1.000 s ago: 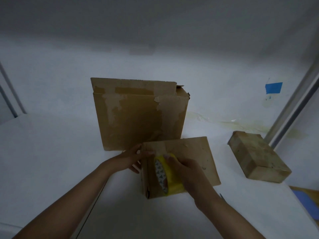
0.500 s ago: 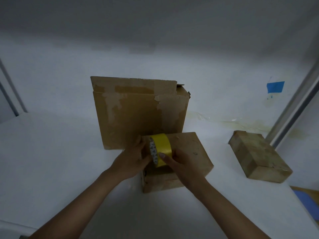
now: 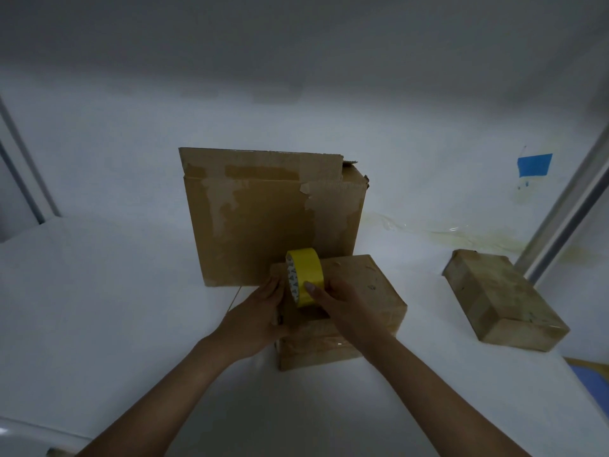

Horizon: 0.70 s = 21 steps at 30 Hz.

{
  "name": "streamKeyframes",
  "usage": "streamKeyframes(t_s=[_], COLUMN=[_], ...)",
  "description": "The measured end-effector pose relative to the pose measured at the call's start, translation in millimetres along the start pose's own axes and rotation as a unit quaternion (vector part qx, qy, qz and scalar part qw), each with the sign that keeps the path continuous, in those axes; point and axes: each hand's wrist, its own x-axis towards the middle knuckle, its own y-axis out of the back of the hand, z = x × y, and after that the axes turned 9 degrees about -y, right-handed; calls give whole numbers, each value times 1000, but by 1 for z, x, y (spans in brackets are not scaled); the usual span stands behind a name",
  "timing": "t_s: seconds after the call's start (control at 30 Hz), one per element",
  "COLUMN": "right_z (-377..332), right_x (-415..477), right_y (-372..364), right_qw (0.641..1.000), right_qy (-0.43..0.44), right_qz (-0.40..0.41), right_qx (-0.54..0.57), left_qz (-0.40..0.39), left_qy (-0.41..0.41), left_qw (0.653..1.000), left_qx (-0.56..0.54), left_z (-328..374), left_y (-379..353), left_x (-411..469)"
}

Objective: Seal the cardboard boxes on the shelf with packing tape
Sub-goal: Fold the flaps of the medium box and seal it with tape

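**Tape on edge atop the small box**

The right hand (image 3: 346, 311) grips the yellow tape (image 3: 305, 275), thumb on its outer band and fingers curled round the far side. The roll stands on edge on the small box's (image 3: 365, 285) top, near its left end. The left hand (image 3: 260, 315) lies with straight fingers pressed against that box's left side (holding nothing). Just behind stands the big box (image 3: 263, 225). A third box (image 3: 501, 298) lies well apart to the right on the white shelf (image 3: 115, 308).

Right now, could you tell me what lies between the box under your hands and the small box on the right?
In the head view, only bare white shelf lies between the middle box, under the tape, and the right box.
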Motion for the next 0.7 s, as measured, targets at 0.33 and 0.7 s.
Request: streamKeyframes(t_s=[0.33, 0.7], right_z=[-10, -22], right_x=[-4, -9], right_y=[9, 11], right_qw=[999, 992], right_qy=[-45, -46], right_qz=[8, 87], right_qx=[-1, -83], left_qz=[-10, -45], left_qy=[-22, -32], left_qw=[984, 978], left_qx=[179, 201], left_z=[-5, -1], left_y=[-9, -9], left_x=[5, 10])
